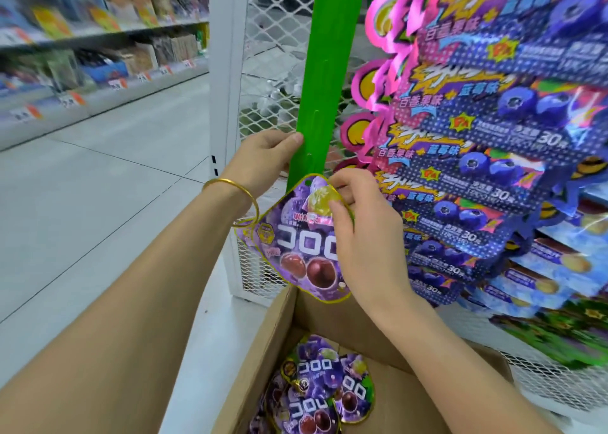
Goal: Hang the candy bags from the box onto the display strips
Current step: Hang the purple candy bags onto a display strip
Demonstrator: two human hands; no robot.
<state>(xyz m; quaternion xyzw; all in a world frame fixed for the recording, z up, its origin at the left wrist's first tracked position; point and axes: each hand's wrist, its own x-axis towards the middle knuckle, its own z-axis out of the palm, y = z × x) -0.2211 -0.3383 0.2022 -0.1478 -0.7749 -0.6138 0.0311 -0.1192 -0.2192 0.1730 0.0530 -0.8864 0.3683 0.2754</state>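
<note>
While left hand (263,160) pinches the green display strip (317,104) near its lower end | right hand (358,233) pinches purple candy bag (302,246) by its top, at strip's foot | more bags (317,372) lie in cardboard box (276,335) below.

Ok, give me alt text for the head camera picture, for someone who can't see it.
A person's left hand holds a green display strip while the right hand pinches the top of a purple candy bag at the strip. Below, an open cardboard box holds more purple bags; blue candy bags hang on the right.
</note>
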